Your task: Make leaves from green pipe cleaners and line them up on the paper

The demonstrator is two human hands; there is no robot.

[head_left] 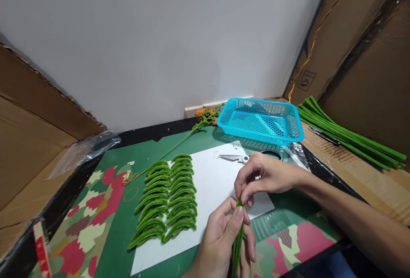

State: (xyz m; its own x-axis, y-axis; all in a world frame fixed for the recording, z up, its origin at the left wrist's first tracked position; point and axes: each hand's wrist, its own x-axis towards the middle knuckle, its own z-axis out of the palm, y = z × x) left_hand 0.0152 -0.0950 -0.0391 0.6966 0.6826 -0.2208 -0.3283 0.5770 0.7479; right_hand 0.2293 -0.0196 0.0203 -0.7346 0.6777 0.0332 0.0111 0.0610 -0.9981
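Note:
My left hand (224, 231) is closed around a few green pipe cleaners (237, 248), which hang down toward the bottom edge of the view. At their upper end, the thumb and fingers of my right hand (259, 177) pinch the tip just above my left thumb. Left of my hands, curved green pipe cleaner pieces (181, 192) lie in two columns, partly on a white sheet (211, 184). Scissors (233, 158) with black handles rest behind my right hand, which partly covers them.
A blue perforated basket (261, 137) stands at the back. Beside it lies an orange flower (203, 115) on a long green stem. Long green pipe cleaners (349, 135) and a dark pen-like tool (325, 136) lie on cardboard at right. Rubber bands (130, 194) sit at left.

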